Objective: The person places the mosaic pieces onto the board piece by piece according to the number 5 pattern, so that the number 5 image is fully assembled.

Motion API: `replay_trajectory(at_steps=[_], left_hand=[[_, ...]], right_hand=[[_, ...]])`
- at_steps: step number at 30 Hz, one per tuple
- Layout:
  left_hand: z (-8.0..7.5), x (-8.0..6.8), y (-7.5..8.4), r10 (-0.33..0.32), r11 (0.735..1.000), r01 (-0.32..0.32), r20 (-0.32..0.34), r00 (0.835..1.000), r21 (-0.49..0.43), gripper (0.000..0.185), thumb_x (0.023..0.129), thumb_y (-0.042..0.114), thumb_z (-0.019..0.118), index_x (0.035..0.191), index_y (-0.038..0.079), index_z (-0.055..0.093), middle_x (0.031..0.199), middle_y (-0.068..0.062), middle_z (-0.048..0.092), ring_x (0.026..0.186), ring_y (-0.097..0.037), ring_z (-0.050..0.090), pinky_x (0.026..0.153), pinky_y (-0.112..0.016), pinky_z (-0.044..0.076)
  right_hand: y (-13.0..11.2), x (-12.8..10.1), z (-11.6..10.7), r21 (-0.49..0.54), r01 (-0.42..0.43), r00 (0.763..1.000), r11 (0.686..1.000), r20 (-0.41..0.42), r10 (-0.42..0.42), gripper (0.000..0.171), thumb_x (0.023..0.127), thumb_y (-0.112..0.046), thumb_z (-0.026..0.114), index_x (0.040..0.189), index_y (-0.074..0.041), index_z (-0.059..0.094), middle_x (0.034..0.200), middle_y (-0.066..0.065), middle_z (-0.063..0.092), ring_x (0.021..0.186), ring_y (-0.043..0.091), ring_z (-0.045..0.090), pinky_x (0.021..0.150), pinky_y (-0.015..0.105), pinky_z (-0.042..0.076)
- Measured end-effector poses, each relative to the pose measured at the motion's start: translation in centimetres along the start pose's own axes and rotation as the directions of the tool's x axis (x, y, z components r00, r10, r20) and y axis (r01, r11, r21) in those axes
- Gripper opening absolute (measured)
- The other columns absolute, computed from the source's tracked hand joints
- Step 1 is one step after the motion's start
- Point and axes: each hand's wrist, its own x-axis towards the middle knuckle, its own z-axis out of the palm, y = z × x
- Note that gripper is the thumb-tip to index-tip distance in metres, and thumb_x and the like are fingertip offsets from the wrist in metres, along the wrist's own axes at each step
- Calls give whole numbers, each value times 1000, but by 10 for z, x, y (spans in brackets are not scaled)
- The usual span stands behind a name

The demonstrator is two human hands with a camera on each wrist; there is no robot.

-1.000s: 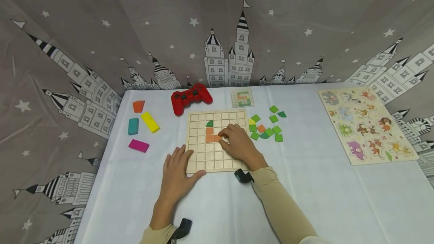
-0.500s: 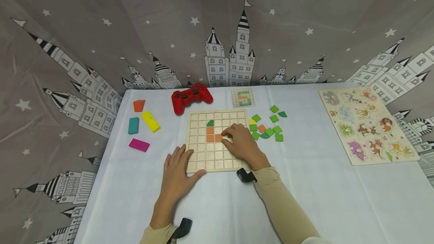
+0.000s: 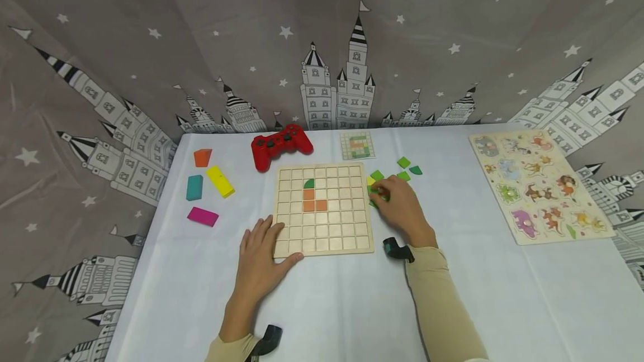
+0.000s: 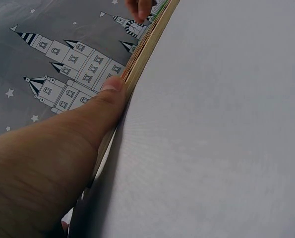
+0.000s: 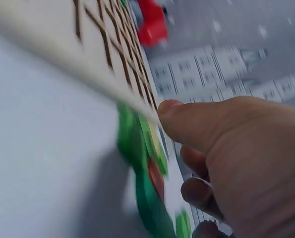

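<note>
My left hand (image 3: 259,258) lies at the near left corner of the wooden grid board (image 3: 347,233), fingers along its left side. In the left wrist view, the thumb (image 4: 100,106) touches the board's edge. Set in the board are a dark green quarter-round piece (image 3: 309,184) and 3 orange square tiles (image 3: 308,205). My right hand (image 3: 402,205) hovers over loose tiles at the board's right side, its fingers bent and partly hiding them. The blurred right wrist view shows thumb and fingers apart, with green tiles (image 5: 130,136) below and no piece seen between them.
A small pattern card (image 3: 358,146) and a red game controller (image 3: 282,145) lie behind the board. Teal (image 3: 194,187), yellow (image 3: 220,181), magenta (image 3: 203,217) and orange (image 3: 203,157) blocks are at left. An animal puzzle board (image 3: 540,189) lies at far right.
My right hand has left the orange tile on the board and moved right to the loose tiles. That orange tile now lies fully visible in its cell. My left hand stays put.
</note>
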Motion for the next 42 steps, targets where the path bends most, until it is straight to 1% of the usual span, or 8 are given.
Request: replay_trajectory(at_steps=[3,6,11,17,22,28,32,42], left_hand=[[0,0,0,3,1000,-3,0,1000,0,87,80,59,78,148,13,49,164,-16,34,156,-40,22,126,-63,10],[0,0,0,3,1000,-3,0,1000,-1,87,80,59,78,147,12,50,164,-16,34,155,-40,22,126,-63,11],[-2,-1,2,-2,1000,2,-3,1000,-10,85,80,57,79,147,12,50,164,-16,35,156,-39,22,127,-62,10],[-1,-1,1,0,1000,0,-2,1000,-1,86,80,57,78,147,12,50,164,-15,34,156,-39,22,127,-62,10],[1,0,-1,9,1000,-9,-1,1000,3,86,81,59,77,148,12,49,163,-16,35,156,-38,22,127,-62,10],[1,0,-1,8,1000,-8,-4,1000,1,86,80,58,78,147,13,49,163,-16,35,155,-39,22,126,-62,11],[1,0,-1,7,1000,-7,-2,1000,0,86,81,57,78,147,13,49,163,-16,35,155,-39,22,126,-62,11],[1,0,-2,10,1000,-10,-5,1000,2,87,80,58,78,148,13,49,163,-16,35,155,-39,23,126,-62,10]], right_hand=[[14,-2,-8,-19,-66,997,998,-36,65,31,97,-31,71,115,-7,74,104,10,68,102,29,59,93,46,49],[21,-4,-11,-35,-104,994,994,-47,102,36,96,-35,72,116,-5,73,105,13,67,103,31,58,94,48,48],[22,-2,-8,-79,-119,991,990,-66,114,37,95,-36,72,117,-6,73,106,13,65,98,32,55,89,48,46],[20,-1,-5,-103,-161,982,982,-113,149,33,98,-29,67,122,-8,72,121,16,63,112,36,54,98,53,45],[19,-1,-7,-98,-197,977,975,-103,187,35,97,-32,69,123,-8,71,127,17,60,115,37,51,99,53,44],[18,4,-3,-95,-236,968,967,-111,225,34,99,-27,64,127,-8,69,129,18,59,118,37,51,101,53,44],[17,4,-5,-101,-242,966,965,-117,230,36,98,-26,64,128,-6,69,129,19,58,119,38,51,102,54,44],[14,6,-5,-126,-264,963,956,-94,253,36,98,-24,64,127,-5,68,129,19,58,121,38,51,103,54,44]])
